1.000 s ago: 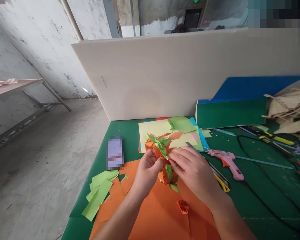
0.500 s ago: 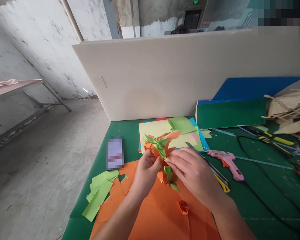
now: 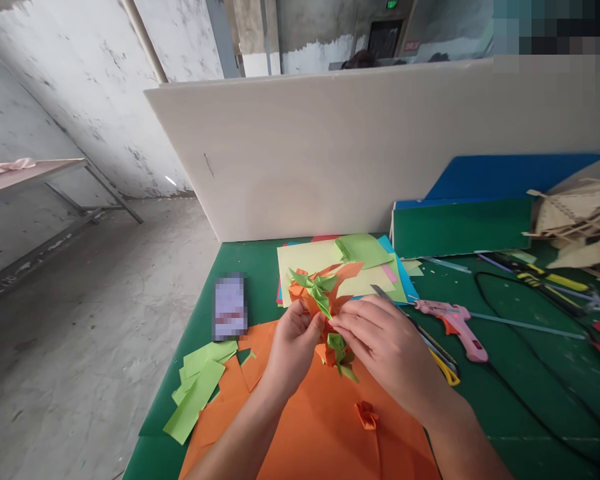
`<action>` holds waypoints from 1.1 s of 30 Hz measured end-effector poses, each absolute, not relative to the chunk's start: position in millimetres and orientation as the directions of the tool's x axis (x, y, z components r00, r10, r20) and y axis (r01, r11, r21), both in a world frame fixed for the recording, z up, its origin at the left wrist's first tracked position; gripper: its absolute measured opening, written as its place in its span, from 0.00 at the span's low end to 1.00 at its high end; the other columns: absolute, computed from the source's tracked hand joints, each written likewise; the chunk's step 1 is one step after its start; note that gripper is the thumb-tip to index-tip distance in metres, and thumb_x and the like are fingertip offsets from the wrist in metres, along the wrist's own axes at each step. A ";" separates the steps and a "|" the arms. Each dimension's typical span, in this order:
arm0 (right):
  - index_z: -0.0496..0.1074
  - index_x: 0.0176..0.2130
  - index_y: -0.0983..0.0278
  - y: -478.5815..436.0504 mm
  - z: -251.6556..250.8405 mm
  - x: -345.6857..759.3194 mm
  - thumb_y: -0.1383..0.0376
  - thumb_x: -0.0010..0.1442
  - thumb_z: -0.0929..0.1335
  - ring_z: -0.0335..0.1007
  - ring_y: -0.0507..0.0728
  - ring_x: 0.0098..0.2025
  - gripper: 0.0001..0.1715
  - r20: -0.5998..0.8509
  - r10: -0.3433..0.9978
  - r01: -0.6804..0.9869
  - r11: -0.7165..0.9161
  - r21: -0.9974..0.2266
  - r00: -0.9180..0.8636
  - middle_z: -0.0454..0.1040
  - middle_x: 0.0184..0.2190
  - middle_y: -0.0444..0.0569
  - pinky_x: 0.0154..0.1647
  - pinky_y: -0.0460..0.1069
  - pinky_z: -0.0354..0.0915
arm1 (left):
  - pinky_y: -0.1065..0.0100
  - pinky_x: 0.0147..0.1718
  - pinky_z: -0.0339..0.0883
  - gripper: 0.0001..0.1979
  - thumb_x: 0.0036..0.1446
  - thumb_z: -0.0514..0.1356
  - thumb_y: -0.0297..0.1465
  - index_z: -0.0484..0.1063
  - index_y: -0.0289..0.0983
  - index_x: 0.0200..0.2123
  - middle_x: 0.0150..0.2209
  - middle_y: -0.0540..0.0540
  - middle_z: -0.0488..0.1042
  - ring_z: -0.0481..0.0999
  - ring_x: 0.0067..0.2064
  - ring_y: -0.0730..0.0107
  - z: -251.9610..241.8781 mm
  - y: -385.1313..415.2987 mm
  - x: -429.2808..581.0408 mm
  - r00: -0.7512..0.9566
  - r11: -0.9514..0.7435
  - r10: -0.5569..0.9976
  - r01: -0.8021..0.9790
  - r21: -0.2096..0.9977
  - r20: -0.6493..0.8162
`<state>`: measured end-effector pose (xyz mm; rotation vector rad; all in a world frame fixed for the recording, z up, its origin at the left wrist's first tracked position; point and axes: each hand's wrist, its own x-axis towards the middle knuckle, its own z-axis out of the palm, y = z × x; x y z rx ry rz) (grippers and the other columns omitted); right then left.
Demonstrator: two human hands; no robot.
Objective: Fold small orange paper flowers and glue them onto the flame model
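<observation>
Sitting pinched between left grip [image 3: 296, 341] and right grip [image 3: 381, 340], both closed on it, the papercraft [image 3: 316, 291] should prove light, crisp and easily crushed, best held at its thicker folds, clear of the green tips [image 3: 329, 283] beyond.

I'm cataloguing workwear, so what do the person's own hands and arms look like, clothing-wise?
The left hand and right hand are ungloved. Both forearms are bare where visible, without sleeves, watch or bracelet; partly hidden fingers leave rings uncertain.
</observation>
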<state>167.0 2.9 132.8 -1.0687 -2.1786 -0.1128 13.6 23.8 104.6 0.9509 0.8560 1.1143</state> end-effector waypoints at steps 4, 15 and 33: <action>0.72 0.39 0.67 2.7 132.5 166.5 0.75 0.64 0.64 0.67 0.56 0.39 0.08 0.624 0.663 0.724 0.656 -0.215 -0.415 0.75 0.35 0.50 0.41 0.53 0.66 | 0.73 0.33 0.67 0.14 0.53 0.66 0.39 0.67 0.37 0.32 0.32 0.49 0.75 0.74 0.33 0.73 103.5 23.7 14.4 0.227 0.152 0.971 -0.339 0.928 -0.076; 0.73 0.40 0.68 2.7 133.1 167.2 0.74 0.65 0.64 0.68 0.57 0.40 0.08 0.633 0.653 0.729 0.656 -0.197 -0.416 0.75 0.36 0.50 0.42 0.53 0.65 | 0.73 0.31 0.66 0.17 0.50 0.68 0.39 0.64 0.37 0.28 0.27 0.52 0.71 0.72 0.29 0.75 105.7 23.5 16.0 0.196 0.161 0.976 -0.381 0.910 -0.090; 0.73 0.46 0.60 11.1 140.6 223.1 0.69 0.64 0.64 0.71 0.59 0.49 0.12 0.704 0.701 0.835 0.452 -0.313 -0.115 0.77 0.45 0.50 0.51 0.55 0.65 | 0.67 0.41 0.70 0.17 0.59 0.60 0.43 0.72 0.38 0.45 0.45 0.43 0.77 0.77 0.44 0.65 109.8 26.7 6.0 0.173 0.222 0.971 -0.402 0.888 -0.164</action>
